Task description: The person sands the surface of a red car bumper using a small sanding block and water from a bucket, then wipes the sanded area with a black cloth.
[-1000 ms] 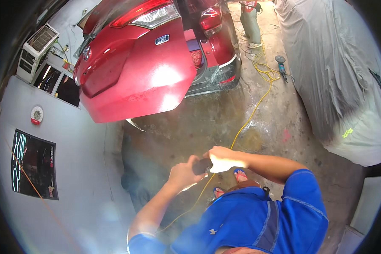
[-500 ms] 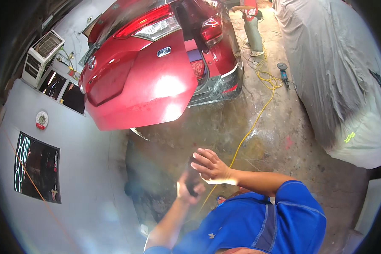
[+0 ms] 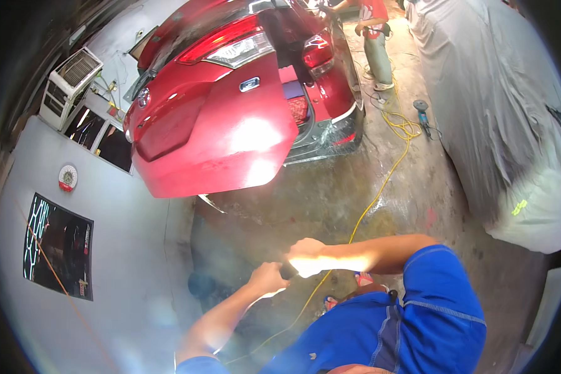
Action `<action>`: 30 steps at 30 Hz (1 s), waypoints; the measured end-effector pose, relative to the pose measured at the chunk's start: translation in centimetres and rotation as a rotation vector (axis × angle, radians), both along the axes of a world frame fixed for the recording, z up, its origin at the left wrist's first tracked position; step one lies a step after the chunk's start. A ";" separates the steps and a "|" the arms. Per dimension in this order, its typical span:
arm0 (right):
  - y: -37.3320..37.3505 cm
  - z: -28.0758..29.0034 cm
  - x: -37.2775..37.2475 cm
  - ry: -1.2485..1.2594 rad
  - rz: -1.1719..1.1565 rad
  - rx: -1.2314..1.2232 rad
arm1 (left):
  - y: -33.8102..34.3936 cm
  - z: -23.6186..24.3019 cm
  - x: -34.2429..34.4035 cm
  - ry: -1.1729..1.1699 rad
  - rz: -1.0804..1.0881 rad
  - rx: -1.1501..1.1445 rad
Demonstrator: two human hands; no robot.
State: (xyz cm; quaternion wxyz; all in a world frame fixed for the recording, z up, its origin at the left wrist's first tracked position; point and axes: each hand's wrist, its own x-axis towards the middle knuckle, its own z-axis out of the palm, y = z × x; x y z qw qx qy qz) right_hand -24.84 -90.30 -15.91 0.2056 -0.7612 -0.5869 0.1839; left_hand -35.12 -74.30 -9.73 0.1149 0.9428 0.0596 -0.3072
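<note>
In front of my body, both hands meet at a small dark object [image 3: 287, 270] whose kind I cannot make out. My left hand [image 3: 268, 278] is closed round its left end. From the right, my right hand [image 3: 306, 257] is closed at the other end, its knuckles up and brightly lit. Only a short dark stretch shows between the two fists. Beyond them stands a red car with its tailgate [image 3: 230, 134] raised; neither hand touches it.
A yellow cord [image 3: 378, 198] runs across the concrete floor past my feet. A blue power tool [image 3: 422, 118] lies by the grey-covered vehicle [image 3: 480, 118] on the right. Another person [image 3: 375, 50] stands beside the car. A pale wall [image 3: 131, 249] borders the left.
My right hand's fingers, stretched out over the dark object before, are now curled closed. Both hands have dropped slightly nearer each other's level, and less of the object shows. The view has shifted a little.
</note>
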 end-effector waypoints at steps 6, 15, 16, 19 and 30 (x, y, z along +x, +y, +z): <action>3.3 -7.5 -0.5 0.721 -0.269 0.313 | 4.8 -1.9 4.2 -0.319 -0.566 0.244; 4.2 -4.0 -2.2 1.509 -0.378 0.352 | 7.2 0.0 7.2 -0.797 -1.034 0.208; 4.2 -3.9 -2.6 1.567 -0.389 0.315 | 7.2 0.2 7.3 -0.851 -1.063 0.213; 4.1 -3.7 -3.5 1.887 -0.265 0.400 | 6.7 1.0 7.9 -1.015 -1.113 0.212; 3.9 0.4 -5.8 2.389 0.054 0.528 | 4.8 5.4 7.4 -1.225 -1.034 0.153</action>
